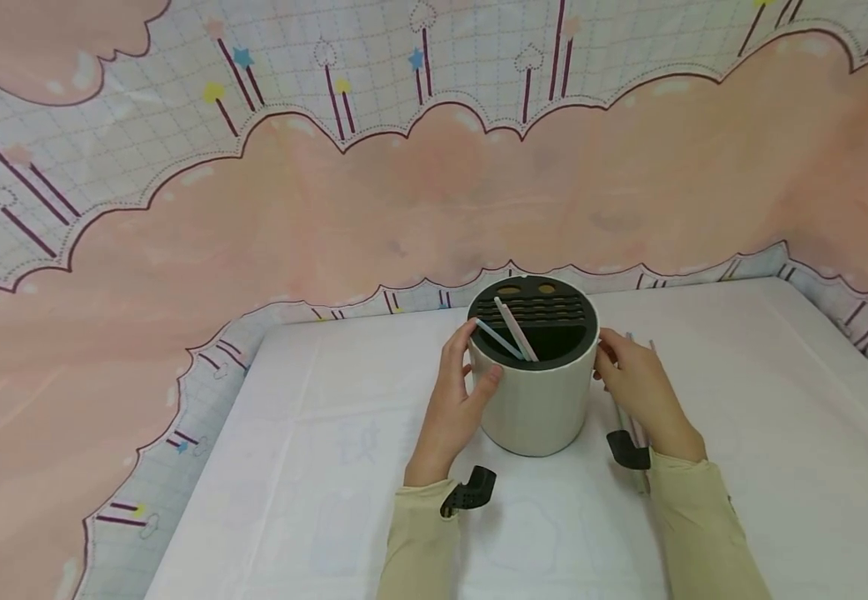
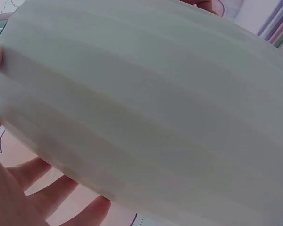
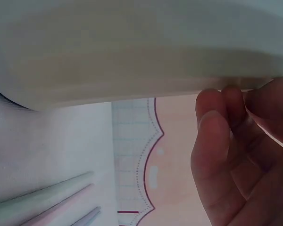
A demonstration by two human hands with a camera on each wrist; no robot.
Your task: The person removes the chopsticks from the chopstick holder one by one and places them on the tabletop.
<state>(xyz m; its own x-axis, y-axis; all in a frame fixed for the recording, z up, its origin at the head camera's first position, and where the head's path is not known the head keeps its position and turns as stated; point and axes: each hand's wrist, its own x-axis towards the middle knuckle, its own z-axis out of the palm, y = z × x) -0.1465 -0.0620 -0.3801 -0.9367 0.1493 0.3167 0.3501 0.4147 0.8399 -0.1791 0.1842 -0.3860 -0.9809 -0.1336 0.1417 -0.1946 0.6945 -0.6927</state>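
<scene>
A white round pen holder (image 1: 535,412) with a black slotted top (image 1: 531,310) stands upright on the white table. Leaning in its larger opening are a pale blue stick-like pen (image 1: 497,337) and a pale pink one (image 1: 516,331). My left hand (image 1: 445,408) grips the holder's left side, thumb at the front near the rim and fingers spread around the wall, as the left wrist view also shows. On the right side, near the rim, my right hand (image 1: 640,387) holds the wall with curled fingers; in the right wrist view its fingertips (image 3: 210,101) touch the holder.
Several pastel pens (image 3: 47,200) lie on the table to the right of the holder, partly hidden under my right hand and wrist in the head view. Behind the white table (image 1: 329,492) hangs a pink patterned cloth (image 1: 434,208).
</scene>
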